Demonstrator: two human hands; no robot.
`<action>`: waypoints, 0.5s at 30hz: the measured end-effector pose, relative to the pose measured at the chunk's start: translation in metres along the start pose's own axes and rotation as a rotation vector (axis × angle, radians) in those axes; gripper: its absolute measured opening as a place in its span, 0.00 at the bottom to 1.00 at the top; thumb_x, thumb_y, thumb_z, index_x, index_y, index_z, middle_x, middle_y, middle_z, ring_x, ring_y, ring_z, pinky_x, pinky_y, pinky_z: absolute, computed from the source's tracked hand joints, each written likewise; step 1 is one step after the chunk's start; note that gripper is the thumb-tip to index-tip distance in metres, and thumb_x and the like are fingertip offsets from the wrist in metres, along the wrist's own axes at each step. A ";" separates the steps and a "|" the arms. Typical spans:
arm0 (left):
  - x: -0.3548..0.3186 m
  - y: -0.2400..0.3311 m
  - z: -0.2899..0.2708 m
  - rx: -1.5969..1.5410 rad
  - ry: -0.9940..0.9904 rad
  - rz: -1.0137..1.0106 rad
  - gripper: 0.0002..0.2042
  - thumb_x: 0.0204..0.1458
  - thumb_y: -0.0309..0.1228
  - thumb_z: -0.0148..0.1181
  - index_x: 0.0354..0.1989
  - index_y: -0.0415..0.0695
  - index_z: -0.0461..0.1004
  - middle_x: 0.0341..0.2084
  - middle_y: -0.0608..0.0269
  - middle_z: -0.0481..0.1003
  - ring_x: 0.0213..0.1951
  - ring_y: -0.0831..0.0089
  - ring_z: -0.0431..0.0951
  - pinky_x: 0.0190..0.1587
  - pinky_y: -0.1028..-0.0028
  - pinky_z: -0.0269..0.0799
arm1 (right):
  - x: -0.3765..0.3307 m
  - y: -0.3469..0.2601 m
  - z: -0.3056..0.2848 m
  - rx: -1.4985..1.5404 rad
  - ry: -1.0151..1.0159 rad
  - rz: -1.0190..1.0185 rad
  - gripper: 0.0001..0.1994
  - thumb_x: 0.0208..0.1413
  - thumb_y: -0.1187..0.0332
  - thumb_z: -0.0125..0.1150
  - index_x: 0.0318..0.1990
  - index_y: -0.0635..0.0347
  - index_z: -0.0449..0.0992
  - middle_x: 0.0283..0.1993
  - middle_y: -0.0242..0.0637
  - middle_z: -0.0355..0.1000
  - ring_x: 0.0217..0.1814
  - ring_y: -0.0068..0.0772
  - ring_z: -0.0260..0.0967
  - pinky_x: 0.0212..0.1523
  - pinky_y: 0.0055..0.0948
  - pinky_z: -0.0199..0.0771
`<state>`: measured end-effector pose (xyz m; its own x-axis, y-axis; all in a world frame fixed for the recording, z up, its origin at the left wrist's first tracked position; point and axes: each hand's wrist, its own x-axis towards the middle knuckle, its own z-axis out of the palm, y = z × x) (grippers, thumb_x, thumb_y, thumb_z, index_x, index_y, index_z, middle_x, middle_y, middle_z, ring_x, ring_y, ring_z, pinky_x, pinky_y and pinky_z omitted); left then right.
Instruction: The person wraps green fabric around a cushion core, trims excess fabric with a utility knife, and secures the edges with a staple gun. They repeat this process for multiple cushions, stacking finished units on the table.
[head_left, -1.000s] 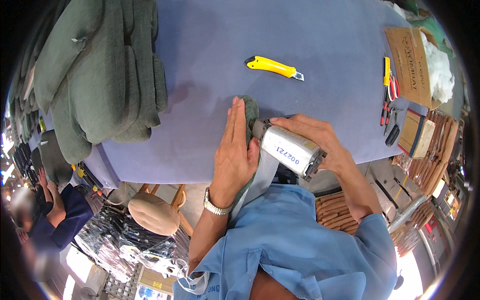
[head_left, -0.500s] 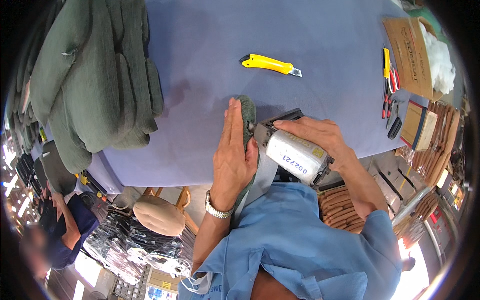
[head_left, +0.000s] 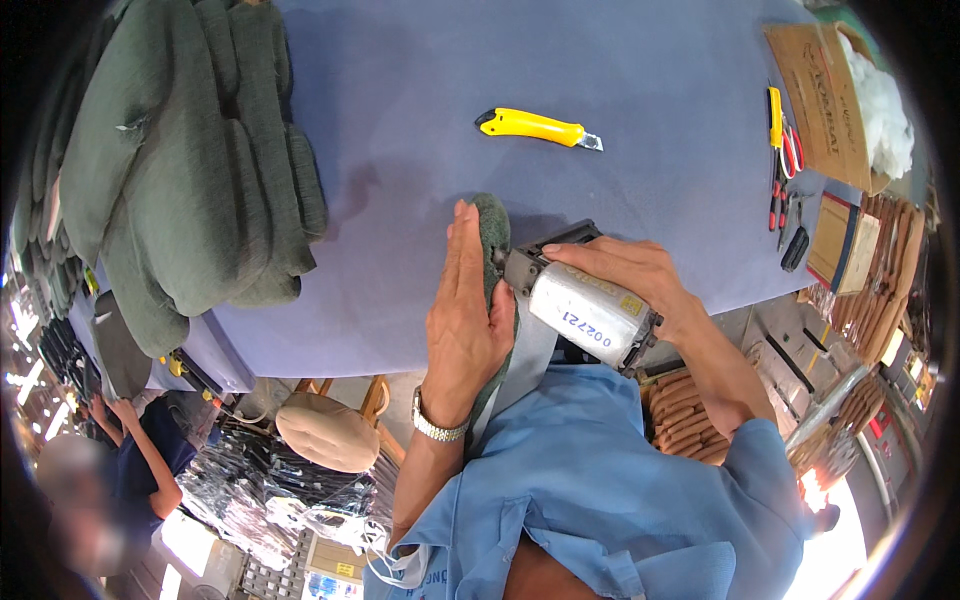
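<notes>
A narrow dark green upholstered pad [head_left: 492, 215] stands on edge, pointing away from me at the table's near side. My left hand [head_left: 462, 325] grips it, fingers stretched along its left face and thumb on the right side. Wrapped round a silver and black staple gun [head_left: 585, 308], my right hand [head_left: 632, 278] holds the tool's nose against the pad's right face, just above my left thumb. Its handle is partly hidden by my hand. Farther off on the table lies a yellow utility knife [head_left: 535, 125], its blade out to the right.
Dark green cushions [head_left: 190, 170] are piled at the left of the blue-covered table [head_left: 400, 90]. Along the right edge lie red-handled tools [head_left: 785, 160], beside a cardboard box [head_left: 825, 105] with white stuffing. A beige padded seat [head_left: 328, 432] stands below the table. At lower left, a co-worker [head_left: 150, 460] handles a dark panel.
My hands, the staple gun and the pad have hardly moved. At the left, the co-worker's arms and the dark panel have shifted. The whole view has turned very slightly.
</notes>
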<state>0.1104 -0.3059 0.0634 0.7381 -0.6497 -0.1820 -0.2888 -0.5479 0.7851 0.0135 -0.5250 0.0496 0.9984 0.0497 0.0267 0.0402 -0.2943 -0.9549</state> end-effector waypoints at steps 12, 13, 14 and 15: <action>0.003 0.001 -0.002 -0.011 -0.013 0.001 0.40 0.50 0.14 0.53 0.76 0.33 0.49 0.74 0.35 0.54 0.74 0.40 0.56 0.74 0.57 0.59 | 0.008 -0.001 0.004 0.018 -0.004 0.027 0.34 0.44 0.64 0.73 0.63 0.64 0.77 0.44 0.44 0.81 0.39 0.40 0.81 0.35 0.32 0.76; 0.003 0.000 -0.002 -0.016 -0.014 0.004 0.40 0.50 0.14 0.53 0.76 0.33 0.49 0.74 0.35 0.55 0.74 0.40 0.56 0.74 0.57 0.59 | 0.010 -0.005 0.001 0.006 -0.027 0.055 0.34 0.44 0.64 0.73 0.63 0.63 0.77 0.45 0.44 0.81 0.39 0.40 0.81 0.36 0.32 0.76; 0.003 -0.001 -0.002 -0.018 -0.020 0.004 0.40 0.50 0.15 0.53 0.76 0.33 0.49 0.74 0.35 0.55 0.74 0.40 0.56 0.74 0.57 0.59 | 0.011 -0.008 -0.001 -0.007 -0.050 0.084 0.34 0.44 0.64 0.73 0.63 0.63 0.77 0.45 0.44 0.81 0.39 0.40 0.81 0.36 0.32 0.77; 0.004 -0.002 -0.003 -0.020 -0.022 0.006 0.40 0.50 0.15 0.52 0.76 0.32 0.49 0.73 0.35 0.55 0.74 0.40 0.57 0.74 0.57 0.58 | 0.012 -0.008 -0.001 -0.009 -0.054 0.088 0.34 0.44 0.64 0.73 0.63 0.62 0.77 0.46 0.43 0.81 0.40 0.40 0.81 0.36 0.32 0.78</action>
<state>0.1153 -0.3063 0.0630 0.7229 -0.6642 -0.1903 -0.2806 -0.5340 0.7976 0.0249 -0.5233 0.0584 0.9945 0.0751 -0.0730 -0.0465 -0.3083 -0.9502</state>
